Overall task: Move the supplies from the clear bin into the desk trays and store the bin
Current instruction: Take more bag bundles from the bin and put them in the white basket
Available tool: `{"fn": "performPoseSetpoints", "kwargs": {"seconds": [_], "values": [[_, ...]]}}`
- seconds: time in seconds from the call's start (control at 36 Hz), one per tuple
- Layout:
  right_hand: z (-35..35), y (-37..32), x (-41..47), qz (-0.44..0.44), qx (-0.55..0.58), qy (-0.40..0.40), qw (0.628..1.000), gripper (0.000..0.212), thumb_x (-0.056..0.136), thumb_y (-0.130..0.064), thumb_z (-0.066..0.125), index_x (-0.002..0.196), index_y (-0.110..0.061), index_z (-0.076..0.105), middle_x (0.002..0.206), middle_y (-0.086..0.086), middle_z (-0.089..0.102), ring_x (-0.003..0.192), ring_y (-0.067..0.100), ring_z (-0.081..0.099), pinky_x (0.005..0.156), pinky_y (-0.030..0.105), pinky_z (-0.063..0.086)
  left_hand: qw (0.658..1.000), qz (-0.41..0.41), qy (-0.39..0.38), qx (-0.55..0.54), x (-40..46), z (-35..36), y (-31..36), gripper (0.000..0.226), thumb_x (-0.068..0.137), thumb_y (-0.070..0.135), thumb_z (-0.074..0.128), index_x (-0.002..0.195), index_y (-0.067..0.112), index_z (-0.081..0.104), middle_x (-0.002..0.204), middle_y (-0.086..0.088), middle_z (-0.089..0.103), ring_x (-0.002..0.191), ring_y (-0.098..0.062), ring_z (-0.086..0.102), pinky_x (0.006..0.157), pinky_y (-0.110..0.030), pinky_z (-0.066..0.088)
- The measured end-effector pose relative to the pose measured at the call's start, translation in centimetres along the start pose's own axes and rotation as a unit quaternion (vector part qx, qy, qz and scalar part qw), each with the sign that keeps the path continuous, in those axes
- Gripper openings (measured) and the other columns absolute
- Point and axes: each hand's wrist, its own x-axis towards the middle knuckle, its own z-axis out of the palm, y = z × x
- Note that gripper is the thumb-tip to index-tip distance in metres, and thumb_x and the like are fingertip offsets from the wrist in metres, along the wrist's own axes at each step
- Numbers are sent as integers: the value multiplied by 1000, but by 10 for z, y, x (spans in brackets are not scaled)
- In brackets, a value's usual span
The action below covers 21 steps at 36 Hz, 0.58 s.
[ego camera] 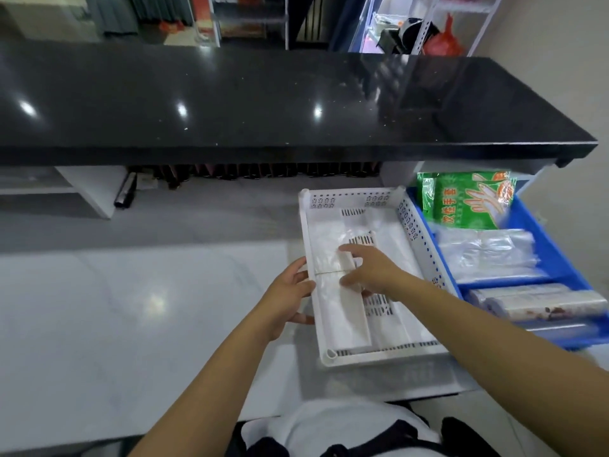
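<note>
Fingers (pixel 349 250) of my right hand (pixel 372 270) press flat, released, on a banded bag bundle (pixel 333 311) in the white tray (pixel 425 255), seating it. Left hand (pixel 290 293) grips the tray's near-left rim, likely steadying it on the desk (pixel 131 318). Blue tray (pixel 560 258) touches alongside.

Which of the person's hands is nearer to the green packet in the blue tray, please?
The right hand, inside the white tray beside the blue tray with the green packet; the left hand holds the white tray's far-left rim.
</note>
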Motion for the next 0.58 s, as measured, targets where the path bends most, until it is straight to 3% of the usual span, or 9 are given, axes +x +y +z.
{"fn": "performPoseSetpoints", "kwargs": {"seconds": [0.14, 0.25, 0.28, 0.36, 0.44, 0.5, 0.58], "values": [[4, 12, -2, -1, -51, -8, 999, 81, 75, 6, 75, 143, -31, 51, 148, 8, 46, 76, 18, 69, 53, 28, 58, 1000, -1, 10, -21, 1, 1, -6, 43, 97, 15, 52, 123, 48, 61, 118, 16, 70, 102, -5, 69, 64, -43, 61], [0, 15, 2, -12, -63, -18, 998, 82, 74, 6, 77, 142, -33, 52, 140, 12, 54, 59, 12, 69, 55, 30, 60, 1000, -4, 17, -24, 1, 2, -6, 44, 97, 17, 53, 126, 50, 60, 121, 17, 69, 112, -9, 65, 65, -43, 61], [-1, 16, 3, -21, -86, -18, 996, 82, 74, 1, 80, 142, -34, 51, 142, 10, 54, 62, 11, 69, 58, 30, 60, 1000, -5, 17, -23, 1, 2, -6, 44, 98, 17, 53, 126, 50, 60, 121, 17, 69, 111, -9, 65, 65, -43, 61], [1, 16, 4, -62, -239, -1, 969, 75, 75, -27, 82, 141, -40, 48, 147, 0, 51, 102, 15, 60, 84, 32, 51, 1000, -6, 13, -25, 0, 0, -6, 44, 98, 18, 53, 127, 50, 59, 122, 17, 69, 107, -6, 67, 65, -43, 61], [1, 17, 4, -104, -361, 16, 927, 79, 74, -52, 77, 144, -42, 41, 161, 0, 29, 141, 30, 29, 107, 47, 40, 1000, -3, 7, -28, 1, -2, -7, 43, 99, 19, 55, 128, 50, 58, 122, 17, 69, 105, -5, 68, 66, -43, 61], [-1, 18, 5, -124, -402, -8, 907, 100, 70, -70, 71, 153, -42, 23, 168, -4, 3, 152, 29, 4, 117, 55, 22, 1000, -3, 3, -30, 1, -3, -8, 43, 99, 19, 55, 129, 50, 58, 123, 16, 68, 107, -7, 68, 68, -45, 61], [-2, 20, 9, -137, -471, -75, 868, 125, 59, -90, 59, 156, -43, -6, 164, -10, -22, 151, 24, -23, 119, 59, -8, 1000, -1, 1, -30, 1, -3, -9, 42, 100, 21, 55, 128, 51, 58, 125, 17, 67, 109, -7, 67, 68, -45, 61]]}}
